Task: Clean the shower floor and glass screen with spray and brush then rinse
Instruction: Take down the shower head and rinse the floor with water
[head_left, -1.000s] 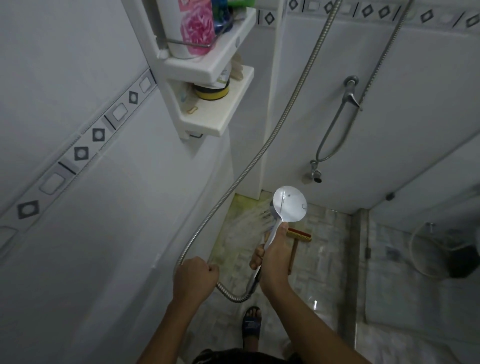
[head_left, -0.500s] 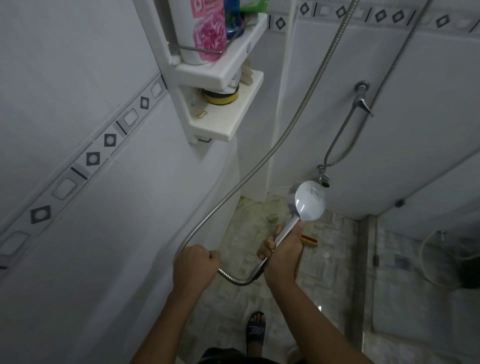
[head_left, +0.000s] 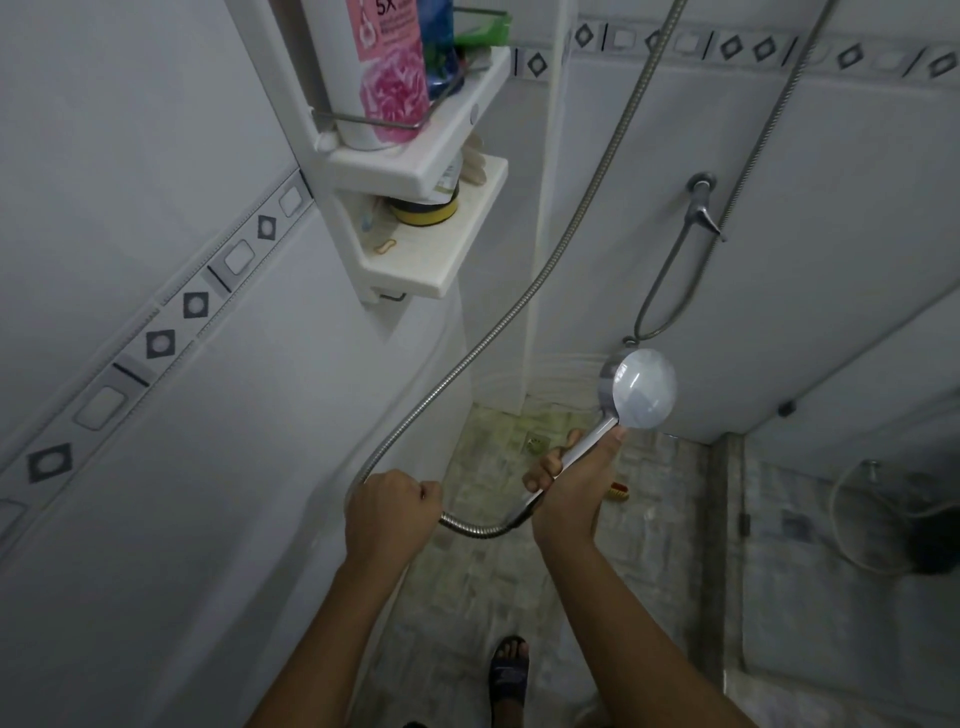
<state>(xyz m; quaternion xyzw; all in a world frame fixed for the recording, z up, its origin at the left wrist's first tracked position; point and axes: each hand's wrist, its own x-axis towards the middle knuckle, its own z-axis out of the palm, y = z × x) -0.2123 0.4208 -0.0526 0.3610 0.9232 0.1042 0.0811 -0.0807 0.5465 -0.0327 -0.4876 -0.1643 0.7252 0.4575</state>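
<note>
Gripping shower head (head_left: 644, 387): right hand (head_left: 571, 488) | hose (head_left: 519, 306): left hand (head_left: 389, 512) | shelf (head_left: 415, 166): pink bottle (head_left: 374, 67)

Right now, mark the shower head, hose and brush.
shower head (head_left: 644, 389): head view, middle of the round disc.
hose (head_left: 480, 533): head view, bottom of the low metal loop.
brush (head_left: 618, 492): head view, visible red end.

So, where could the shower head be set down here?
Lower shelf: mostly bare in front of the yellow jar. Floor tiles: bare between the brush and the sandal. Upper shelf is crowded with bottles.
</note>
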